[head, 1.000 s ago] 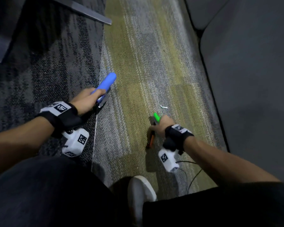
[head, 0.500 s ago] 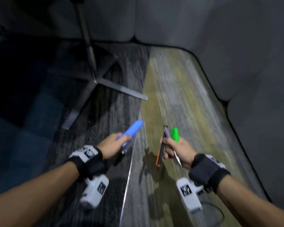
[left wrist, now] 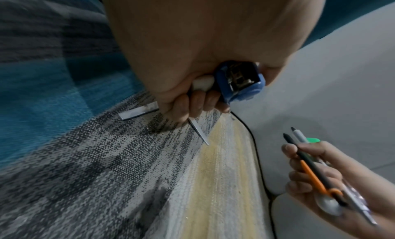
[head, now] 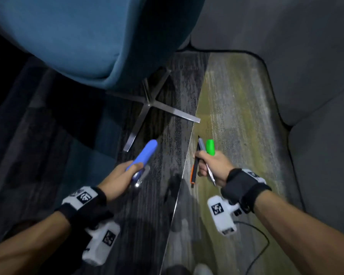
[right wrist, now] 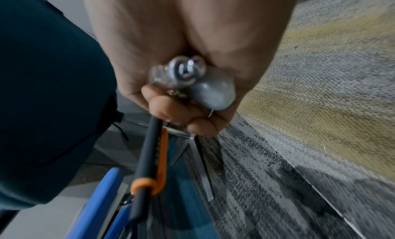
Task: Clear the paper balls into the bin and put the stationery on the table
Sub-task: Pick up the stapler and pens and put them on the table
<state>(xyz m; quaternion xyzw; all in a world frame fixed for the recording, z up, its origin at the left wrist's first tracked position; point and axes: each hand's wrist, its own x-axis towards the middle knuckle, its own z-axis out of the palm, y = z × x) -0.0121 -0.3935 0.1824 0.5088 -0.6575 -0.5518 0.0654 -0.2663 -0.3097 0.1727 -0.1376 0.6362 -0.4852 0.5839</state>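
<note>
My left hand [head: 119, 175] wraps its fingers round the blue stapler [head: 144, 155]; my right hand [head: 212, 167] clamps the pens [head: 196, 165], long axes pointing toward the chair base [head: 149, 105]; no worktop shows.

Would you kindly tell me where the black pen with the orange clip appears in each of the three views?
Head: black pen in the right hand, centre right.
Left wrist: lower right.
Right wrist: lower centre, pointing down-left.
Shared landmark: the metal chair leg on the carpet.

Head looks down; wrists close (all share carpet [head: 232, 120]).
</note>
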